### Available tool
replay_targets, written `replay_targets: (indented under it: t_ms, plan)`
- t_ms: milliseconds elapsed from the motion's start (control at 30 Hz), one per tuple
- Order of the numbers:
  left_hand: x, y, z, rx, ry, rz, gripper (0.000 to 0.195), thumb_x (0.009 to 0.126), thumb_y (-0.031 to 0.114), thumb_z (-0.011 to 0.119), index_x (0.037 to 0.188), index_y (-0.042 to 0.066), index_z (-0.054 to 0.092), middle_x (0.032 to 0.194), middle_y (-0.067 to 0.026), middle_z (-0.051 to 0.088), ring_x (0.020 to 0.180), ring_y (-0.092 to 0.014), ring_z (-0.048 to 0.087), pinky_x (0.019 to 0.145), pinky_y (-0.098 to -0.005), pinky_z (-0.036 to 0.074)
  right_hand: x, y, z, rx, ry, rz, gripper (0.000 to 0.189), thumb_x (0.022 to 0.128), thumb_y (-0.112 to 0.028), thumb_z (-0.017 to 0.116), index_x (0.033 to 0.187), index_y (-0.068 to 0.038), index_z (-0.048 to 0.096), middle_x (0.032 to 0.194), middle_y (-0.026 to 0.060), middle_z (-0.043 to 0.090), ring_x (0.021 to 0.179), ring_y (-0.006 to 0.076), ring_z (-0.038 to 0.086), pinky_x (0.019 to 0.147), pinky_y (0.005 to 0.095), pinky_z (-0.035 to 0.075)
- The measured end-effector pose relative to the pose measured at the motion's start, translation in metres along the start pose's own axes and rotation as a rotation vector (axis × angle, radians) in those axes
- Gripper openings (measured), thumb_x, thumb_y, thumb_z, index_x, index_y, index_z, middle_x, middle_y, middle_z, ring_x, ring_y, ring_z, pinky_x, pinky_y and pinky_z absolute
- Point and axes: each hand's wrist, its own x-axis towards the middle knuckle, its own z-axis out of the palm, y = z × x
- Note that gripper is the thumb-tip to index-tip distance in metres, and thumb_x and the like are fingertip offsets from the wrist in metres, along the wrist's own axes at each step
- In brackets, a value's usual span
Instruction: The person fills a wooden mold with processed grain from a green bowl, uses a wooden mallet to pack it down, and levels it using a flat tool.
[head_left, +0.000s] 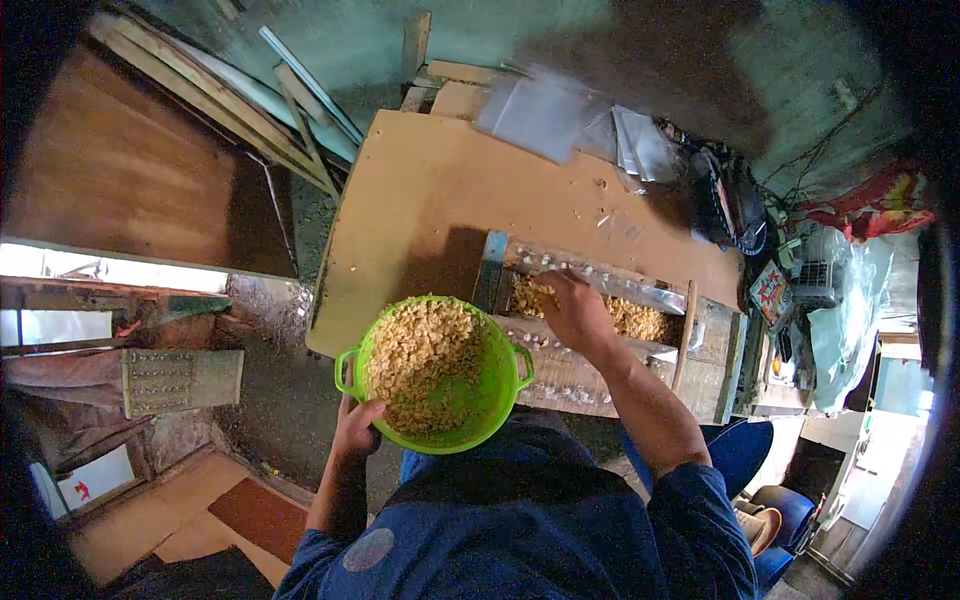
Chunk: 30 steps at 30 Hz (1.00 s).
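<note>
A lime-green plastic basin (501, 390) with two loop handles hangs in front of my body, tilted. Pale tan crumbly pieces (427, 349) heap up along its far left side, and part of the green bottom shows through. With the thumb over its near left rim, my left hand (360, 426) supports it; the fingers underneath are hidden. My right hand (576, 309) reaches into a long wooden trough (585, 367) on the table. Similar crumbly pieces (637, 319) lie along the slot, touching its fingers. Those fingers point down, so what they grip is unclear.
The trough rests on a tan tabletop (420, 172). Clear plastic bags (532, 116) lie at the back edge, beside a dark bundle (727, 195). A wooden stick (685, 334) crosses the trough's right end. Blue barrels (739, 457) stand at the lower right.
</note>
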Motion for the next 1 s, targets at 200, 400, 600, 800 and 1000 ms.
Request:
replay_targets:
  t_ms: [200, 400, 600, 800, 1000]
  plan:
    - [-0.007, 0.004, 0.022, 0.064, -0.012, 0.119, 0.077, 0.073, 0.002, 0.065, 0.144, 0.004, 0.037, 0.134, -0.0177, 0.056, 0.119, -0.038, 0.058, 0.099, -0.0561, 0.050, 0.016, 0.001, 0.025, -0.204, 0.111, -0.304, 0.035, 0.081, -0.003, 0.055, 0.115, -0.002, 0.064, 0.110, 0.0181, 0.064, 0.110, 0.0372, 0.056, 0.098, 0.0469, 0.046]
    - [-0.014, 0.010, 0.027, 0.023, -0.108, 0.074, 0.100, 0.073, 0.009, 0.073, 0.156, 0.014, 0.017, 0.143, -0.0137, 0.049, 0.126, -0.031, 0.054, 0.102, -0.0469, 0.048, 0.020, 0.009, 0.031, -0.116, 0.183, -0.259, 0.024, 0.080, -0.004, 0.056, 0.102, -0.001, 0.065, 0.104, 0.0170, 0.065, 0.104, 0.0363, 0.057, 0.093, 0.0472, 0.048]
    - [-0.014, 0.009, 0.026, 0.132, -0.024, 0.092, 0.101, 0.072, 0.012, 0.073, 0.156, 0.013, 0.016, 0.143, -0.0136, 0.048, 0.126, -0.031, 0.053, 0.103, -0.0462, 0.046, 0.047, 0.020, 0.033, -0.144, 0.176, -0.252, 0.020, 0.084, -0.011, 0.059, 0.102, -0.004, 0.066, 0.103, 0.0167, 0.066, 0.103, 0.0374, 0.059, 0.091, 0.0486, 0.047]
    - [-0.008, 0.000, 0.017, -0.003, -0.227, 0.147, 0.100, 0.076, 0.009, 0.070, 0.158, 0.014, 0.013, 0.144, -0.0134, 0.048, 0.127, -0.031, 0.052, 0.104, -0.0453, 0.044, 0.062, 0.019, 0.040, -0.188, -0.058, -0.046, 0.023, 0.092, -0.030, 0.059, 0.103, -0.011, 0.069, 0.106, 0.0163, 0.066, 0.106, 0.0362, 0.059, 0.090, 0.0489, 0.049]
    - [-0.004, -0.009, 0.001, 0.110, -0.016, 0.075, 0.097, 0.078, 0.006, 0.067, 0.158, 0.013, 0.013, 0.146, -0.0137, 0.045, 0.129, -0.030, 0.051, 0.106, -0.0449, 0.043, 0.070, 0.017, 0.034, 0.010, -0.066, -0.163, 0.025, 0.091, -0.029, 0.061, 0.092, -0.006, 0.071, 0.100, 0.0189, 0.068, 0.099, 0.0385, 0.062, 0.092, 0.0465, 0.050]
